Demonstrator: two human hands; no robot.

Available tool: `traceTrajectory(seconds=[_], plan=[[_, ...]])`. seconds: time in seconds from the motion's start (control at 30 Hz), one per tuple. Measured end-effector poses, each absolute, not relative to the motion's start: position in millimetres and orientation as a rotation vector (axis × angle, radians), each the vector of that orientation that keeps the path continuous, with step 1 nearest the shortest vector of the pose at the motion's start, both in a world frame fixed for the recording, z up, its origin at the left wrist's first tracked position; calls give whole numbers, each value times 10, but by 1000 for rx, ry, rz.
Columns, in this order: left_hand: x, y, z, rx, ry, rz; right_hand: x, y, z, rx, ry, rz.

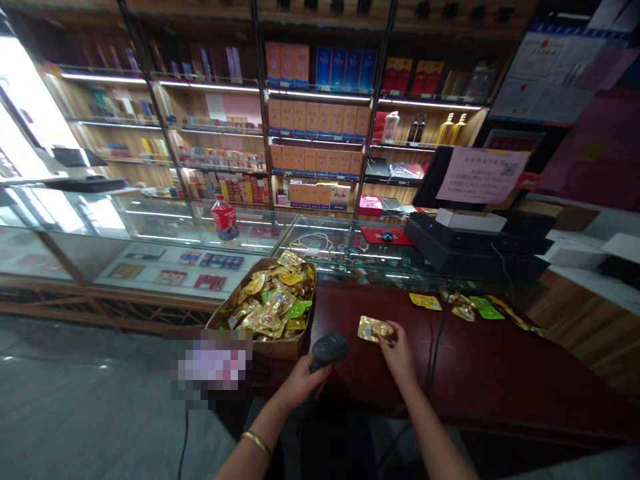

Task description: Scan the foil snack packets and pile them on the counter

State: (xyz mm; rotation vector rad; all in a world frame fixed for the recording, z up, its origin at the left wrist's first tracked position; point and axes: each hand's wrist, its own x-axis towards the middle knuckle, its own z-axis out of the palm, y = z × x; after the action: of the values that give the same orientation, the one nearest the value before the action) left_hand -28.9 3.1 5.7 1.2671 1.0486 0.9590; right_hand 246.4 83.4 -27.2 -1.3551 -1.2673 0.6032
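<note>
My left hand [303,383] is wrapped round the handle of a dark barcode scanner [330,348], its head tilted toward the right over the dark red tabletop [345,300]. Between the thumb and fingers of my right hand [399,350] is a gold foil snack packet [371,329], held just right of the scanner. A cardboard box [285,348] to the left is heaped with gold, yellow and green packets [273,307]. Several more packets lie at the table's far right, among them a yellow packet [425,302] and a green packet [487,307].
A black cable [436,353] crosses the tabletop right of my right hand. Behind stand a glass counter [175,233] with a red-labelled bottle [225,219], a mouse [387,236] on a red mat, and a monitor [434,180] above black equipment. Lit shelves [315,140] of boxes line the wall.
</note>
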Motion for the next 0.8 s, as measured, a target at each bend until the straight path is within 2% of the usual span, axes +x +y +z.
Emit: traceTrajectory(seconds=[0.17, 0.4, 0.5, 0.63, 0.8], plan=[[-288, 40, 13, 1258, 1012, 1010, 2090, 1232, 133, -1304, -1158, 883], [-301, 73, -70, 1190, 1008, 1030, 447, 2104, 1078, -1096, -1260, 1275], [-314, 81, -96, 1182, 1004, 1031, -68, 2322, 1303, -1053, -1336, 1355], [-327, 84, -117, 1147, 1015, 1055, -51, 2378, 1169, -1096, -1388, 1262], [-319, 85, -98, 1132, 1043, 1049, 1134, 2253, 585, -1429, -1338, 794]])
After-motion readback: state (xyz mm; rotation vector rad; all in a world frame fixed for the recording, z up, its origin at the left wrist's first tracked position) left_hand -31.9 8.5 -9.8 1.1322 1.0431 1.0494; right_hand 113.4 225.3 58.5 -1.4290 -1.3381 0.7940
